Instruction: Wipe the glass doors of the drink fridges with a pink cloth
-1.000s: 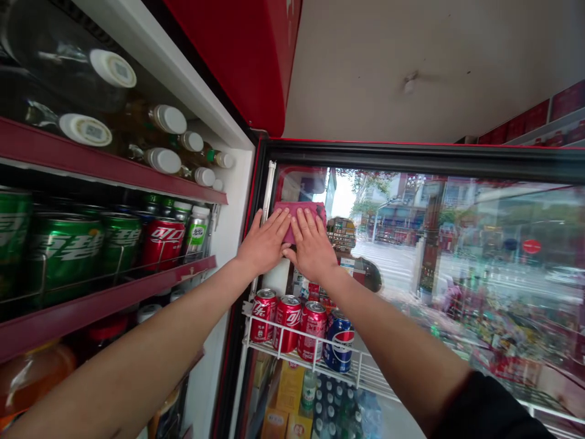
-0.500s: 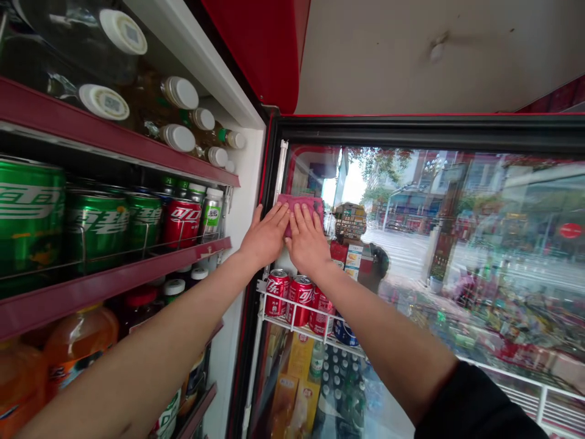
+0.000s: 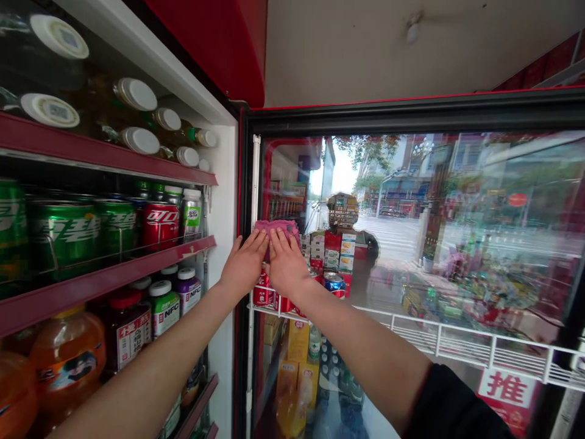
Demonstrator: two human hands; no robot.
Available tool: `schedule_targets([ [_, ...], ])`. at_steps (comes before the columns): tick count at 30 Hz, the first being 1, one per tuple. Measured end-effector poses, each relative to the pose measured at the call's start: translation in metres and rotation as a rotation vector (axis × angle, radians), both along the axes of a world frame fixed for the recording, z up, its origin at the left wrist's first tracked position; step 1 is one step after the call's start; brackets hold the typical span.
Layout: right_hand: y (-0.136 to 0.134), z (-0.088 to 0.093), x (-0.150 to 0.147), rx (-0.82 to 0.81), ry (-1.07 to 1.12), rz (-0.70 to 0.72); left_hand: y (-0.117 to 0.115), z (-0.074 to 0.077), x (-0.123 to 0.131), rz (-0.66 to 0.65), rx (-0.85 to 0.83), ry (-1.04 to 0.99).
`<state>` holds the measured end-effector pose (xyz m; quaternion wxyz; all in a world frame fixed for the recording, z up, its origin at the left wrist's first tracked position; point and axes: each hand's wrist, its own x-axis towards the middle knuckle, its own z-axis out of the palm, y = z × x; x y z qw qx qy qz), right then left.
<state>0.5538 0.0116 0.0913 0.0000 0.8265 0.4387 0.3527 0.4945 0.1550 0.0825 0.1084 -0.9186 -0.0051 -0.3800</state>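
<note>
A pink cloth (image 3: 291, 228) lies against the inner side of the glass door (image 3: 397, 244), near its hinge edge. Both hands press on it with outstretched fingers. My left hand (image 3: 244, 265) has its fingertips on the cloth's left part, and its thumb points up beside the black door frame. My right hand (image 3: 289, 262) rests flat on the middle of the cloth, close beside the left. Just below the hands, red cola cans (image 3: 262, 292) and a blue can (image 3: 334, 282) stand in the white wire door rack (image 3: 393, 326). My right forearm and hand cover some of these cans.
To the left, the open fridge (image 3: 225, 201) has shelves with maroon edges. They hold green cans (image 3: 66, 231), a red can (image 3: 161, 224), juice bottles (image 3: 165, 308) and white-capped bottles (image 3: 139, 140). A red and white sign (image 3: 507, 390) shows at lower right. Reflections and a street appear in the glass.
Both hands and the pink cloth have slid down the glass, closer to the cans in the door rack. The view has shifted, bringing more of the rack and the sign into sight.
</note>
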Motion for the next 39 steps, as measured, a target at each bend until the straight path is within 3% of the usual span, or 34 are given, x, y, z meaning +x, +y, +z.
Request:
schedule_targets([
  [6, -0.013, 0.000, 0.000, -0.036, 0.013, -0.008, -0.013, -0.010, 0.001, 0.017, -0.035, 0.019],
  [15, -0.054, 0.006, -0.001, -0.062, 0.019, 0.030, -0.041, -0.010, 0.004, 0.001, -0.051, 0.048],
  [26, -0.127, 0.005, 0.002, -0.084, -0.038, 0.006, -0.109, -0.015, 0.014, -0.041, -0.052, 0.028],
  [39, -0.211, 0.001, 0.008, 0.025, -0.051, -0.012, -0.187, -0.013, 0.029, -0.134, -0.049, -0.014],
])
